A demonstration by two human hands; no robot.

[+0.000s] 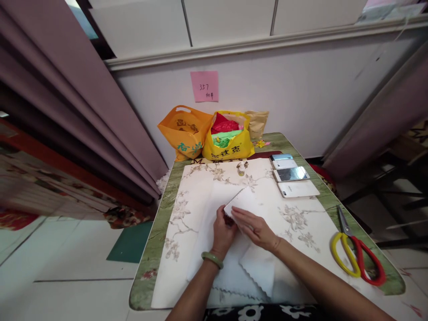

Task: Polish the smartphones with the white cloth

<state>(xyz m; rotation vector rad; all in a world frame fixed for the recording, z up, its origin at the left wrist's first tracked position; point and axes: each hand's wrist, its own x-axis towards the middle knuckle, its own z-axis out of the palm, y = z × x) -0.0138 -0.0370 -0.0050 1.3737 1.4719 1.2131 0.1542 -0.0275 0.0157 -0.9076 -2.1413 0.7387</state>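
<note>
A white cloth (230, 281) with a wavy cut edge lies partly folded on the floral table cover. One raised, folded corner of it (249, 200) stands at my hands. My left hand (223, 232), with a green bangle at the wrist, is closed around the near side of that folded part. Something small and dark reddish (229, 220) shows by its fingers; I cannot make out what it is. My right hand (256, 227) rests on the folded part with its fingers stretched out and side by side. A small clear bottle (241, 168) stands beyond both hands.
Scissors (347, 236) with yellow and red handles lie at the right edge. Several phones (297, 188) lie at the back right. An orange bag (185, 129), a filled yellow bag (229, 151) and a tan pouch (258, 124) stand along the wall.
</note>
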